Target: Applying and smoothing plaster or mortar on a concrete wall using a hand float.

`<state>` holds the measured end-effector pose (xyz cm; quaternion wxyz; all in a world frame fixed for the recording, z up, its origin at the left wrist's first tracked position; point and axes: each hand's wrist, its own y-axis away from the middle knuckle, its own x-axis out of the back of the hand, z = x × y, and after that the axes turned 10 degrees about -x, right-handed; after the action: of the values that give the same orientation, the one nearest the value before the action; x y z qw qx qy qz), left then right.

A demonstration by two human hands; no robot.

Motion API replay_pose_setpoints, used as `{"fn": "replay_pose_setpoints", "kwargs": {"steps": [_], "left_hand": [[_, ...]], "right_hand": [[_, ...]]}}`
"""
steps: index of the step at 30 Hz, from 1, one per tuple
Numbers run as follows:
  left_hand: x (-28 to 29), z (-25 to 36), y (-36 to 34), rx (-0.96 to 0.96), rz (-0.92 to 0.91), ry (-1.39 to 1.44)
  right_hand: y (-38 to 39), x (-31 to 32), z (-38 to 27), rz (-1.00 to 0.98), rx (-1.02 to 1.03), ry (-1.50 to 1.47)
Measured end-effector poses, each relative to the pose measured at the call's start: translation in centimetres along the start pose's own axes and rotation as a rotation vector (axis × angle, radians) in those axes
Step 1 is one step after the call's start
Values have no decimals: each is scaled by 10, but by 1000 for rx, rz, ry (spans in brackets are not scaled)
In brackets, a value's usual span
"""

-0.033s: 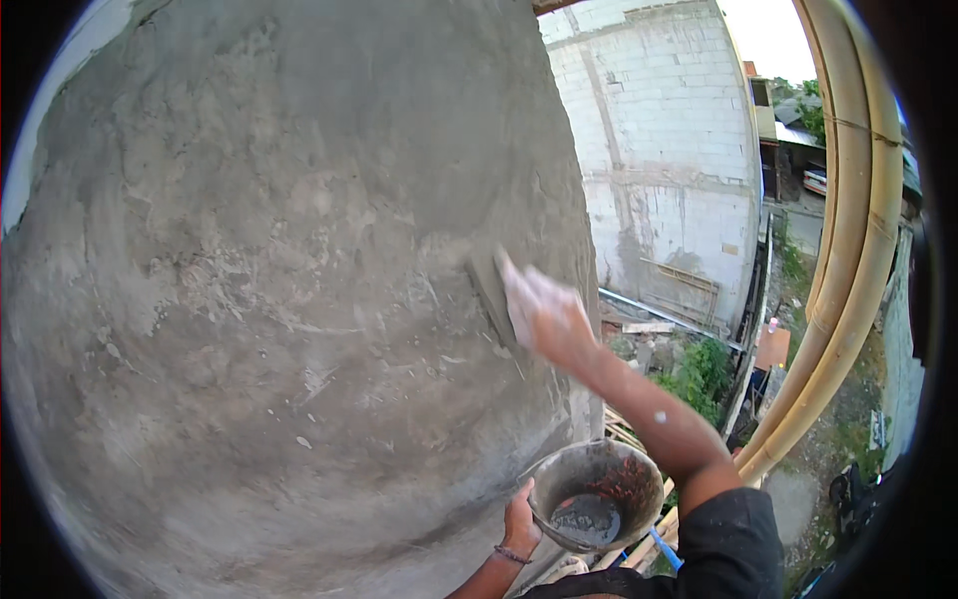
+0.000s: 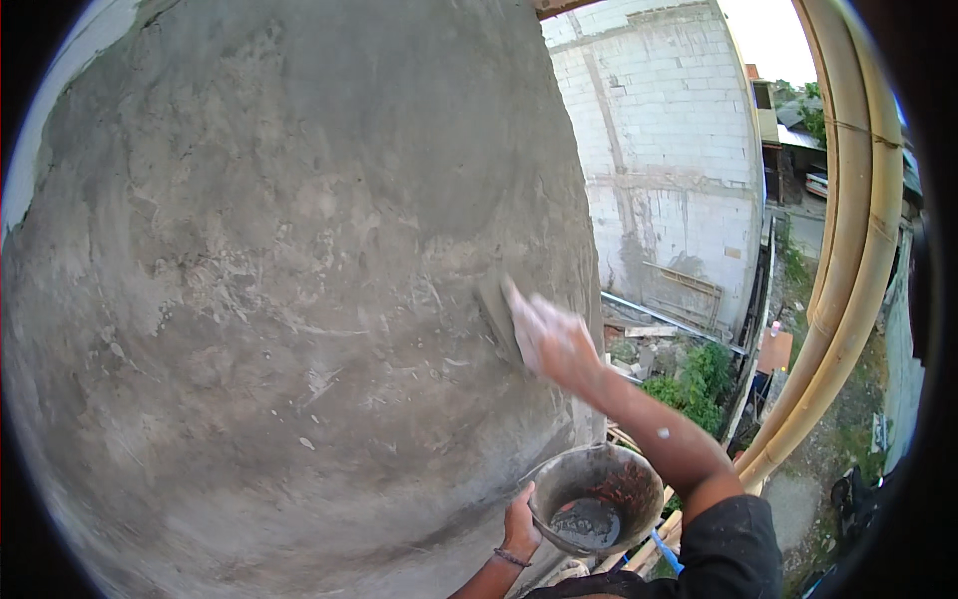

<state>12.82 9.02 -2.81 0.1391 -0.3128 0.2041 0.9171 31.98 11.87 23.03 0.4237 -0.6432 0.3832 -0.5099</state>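
Observation:
A rough grey plastered wall (image 2: 299,250) fills the left and middle of the view, patchy with lighter scrapes and small raised bits. My right hand (image 2: 552,341), pale with plaster, is closed round a flat grey plastering trowel (image 2: 500,317) whose blade lies against the wall near its right edge. The trowel's handle is hidden by my fingers, and the hand is a little blurred. Low in the view, my left hand (image 2: 520,521) grips the rim of a bucket (image 2: 569,476), thumb uppermost. Wet grey mortar (image 2: 586,521) lies in the bucket's bottom.
Thick bent-looking bamboo poles (image 2: 848,230) rise on the right. Beyond the wall's edge stands a white block wall (image 2: 679,130), with green plants (image 2: 697,384) and rubble far below. More bamboo and a blue strip (image 2: 666,552) show beside the bucket.
My right hand and the trowel have slid slightly down and to the right along the wall. My left hand still grips the bucket in nearly the same place.

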Motion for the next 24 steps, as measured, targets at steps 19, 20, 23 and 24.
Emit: {"fn": "replay_pose_setpoints", "kwargs": {"steps": [19, 20, 23, 24], "left_hand": [[1, 2, 4, -56, -1, 31], [2, 7, 12, -85, 10, 10], [12, 5, 6, -91, -20, -78], [2, 11, 13, -113, -20, -130]], "right_hand": [[-95, 6, -8, 274, 37, -183], [-58, -6, -4, 204, 43, -202], [65, 13, 31, -226, -57, -102], [97, 25, 45, -421, -174, -87]]}}
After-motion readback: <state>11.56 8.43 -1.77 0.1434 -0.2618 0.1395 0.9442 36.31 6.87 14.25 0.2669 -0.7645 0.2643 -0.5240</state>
